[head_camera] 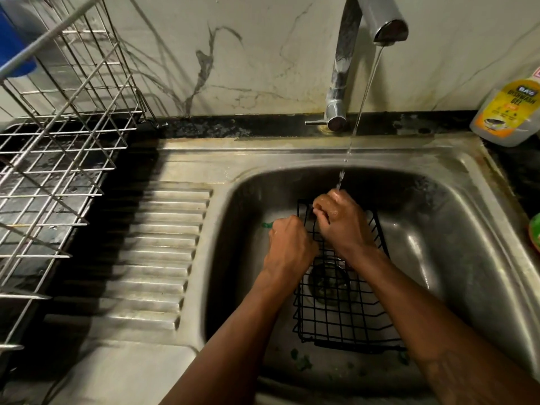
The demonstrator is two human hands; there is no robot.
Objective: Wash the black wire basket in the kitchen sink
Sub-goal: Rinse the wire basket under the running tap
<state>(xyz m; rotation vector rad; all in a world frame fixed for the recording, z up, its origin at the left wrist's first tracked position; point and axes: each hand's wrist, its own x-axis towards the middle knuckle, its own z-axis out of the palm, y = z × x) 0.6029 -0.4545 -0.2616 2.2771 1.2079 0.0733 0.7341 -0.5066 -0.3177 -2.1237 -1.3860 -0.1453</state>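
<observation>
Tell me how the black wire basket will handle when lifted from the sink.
Probably stiff and light: the black wire basket is thin open grid. Likely slippery, as tap water runs over the right hand gripping its rim.

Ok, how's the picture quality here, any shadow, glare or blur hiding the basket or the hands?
Head view: dim, warm light; deep shadow beside the steel dish rack covers the drainboard; glare on the sink right wall; edges bow from the wide lens; left hand, gripping a green scrubber, and right hand slightly blurred; black wire basket readable.
</observation>
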